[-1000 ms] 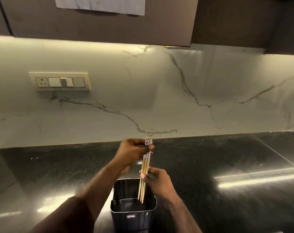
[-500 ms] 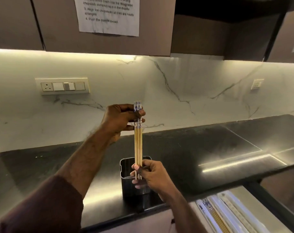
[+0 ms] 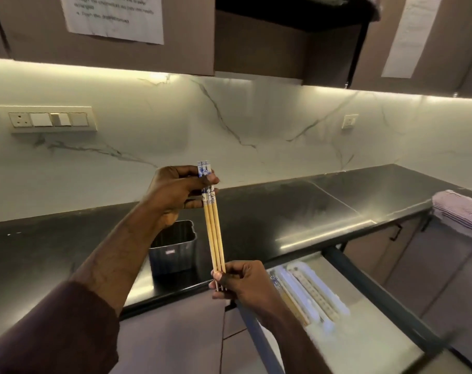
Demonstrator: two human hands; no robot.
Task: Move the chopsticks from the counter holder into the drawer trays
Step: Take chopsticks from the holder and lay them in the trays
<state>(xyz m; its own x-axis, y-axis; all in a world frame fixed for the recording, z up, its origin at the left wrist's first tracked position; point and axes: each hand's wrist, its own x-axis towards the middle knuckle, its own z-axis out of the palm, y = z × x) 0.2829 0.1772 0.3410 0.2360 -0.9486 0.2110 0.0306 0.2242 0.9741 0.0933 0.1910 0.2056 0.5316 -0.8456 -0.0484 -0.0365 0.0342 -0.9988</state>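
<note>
A small bundle of wooden chopsticks (image 3: 214, 233) with blue-and-white tops stands nearly upright in the air in front of the counter edge. My left hand (image 3: 175, 193) pinches the patterned top ends. My right hand (image 3: 240, 282) grips the thin lower tips. The dark metal holder (image 3: 175, 247) sits on the black counter behind the bundle, to its left, and looks empty. Below right, the open drawer (image 3: 364, 327) shows white trays (image 3: 307, 292) with chopsticks lying in them.
The black counter (image 3: 297, 211) runs along a marble backsplash with a switch plate (image 3: 50, 120) at the left. A folded pinkish towel (image 3: 458, 211) hangs at the right edge. Paper notes are taped on the upper cabinets (image 3: 113, 17). Closed cabinet doors stand below the counter.
The chopsticks have come up out of the holder and moved right, toward me, past the counter edge. My view has swung right, and the open drawer has come into view.
</note>
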